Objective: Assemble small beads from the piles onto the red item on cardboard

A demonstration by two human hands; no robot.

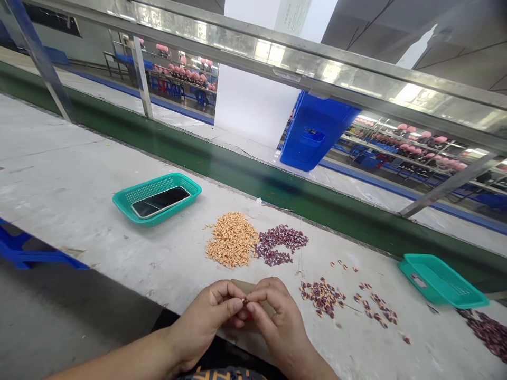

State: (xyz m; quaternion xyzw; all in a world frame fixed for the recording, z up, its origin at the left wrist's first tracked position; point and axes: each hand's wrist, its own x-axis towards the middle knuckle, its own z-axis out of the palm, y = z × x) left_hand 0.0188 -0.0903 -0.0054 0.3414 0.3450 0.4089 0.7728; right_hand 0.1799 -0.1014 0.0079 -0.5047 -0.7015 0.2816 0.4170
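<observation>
Tiny piece (244, 300) btwn L hand (208, 312) & R hand (280, 312), over table's (174, 264) near edge.
Both hands: thumb/index tips pinched tight on it. Ahead: tan pile (232, 240), thin slivers, touching loose purple pile (281, 244); two-tone bits (322, 296) to R. Perforated green plastic basket (154, 186) far L; bare, scuffed tabletop btwn.

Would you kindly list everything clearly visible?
Table: one, greyish, foreground
Left basket, right basket: two, green, tabletop
Phone: one, black, left basket
Tan pieces: many, tan, centre
Purple pieces: many, purple, centre
Mixed pieces: many, purple and tan, right
Dark pieces: many, reddish, right edge
Strip: one, green, behind table
Bin: one, blue, upper centre
Board: one, white, beside bin
Frame: one, silver, top
Pink objects: many, pink, background
Small piece: one, dark, lower centre
Left hand, right hand: two, lower centre
</observation>
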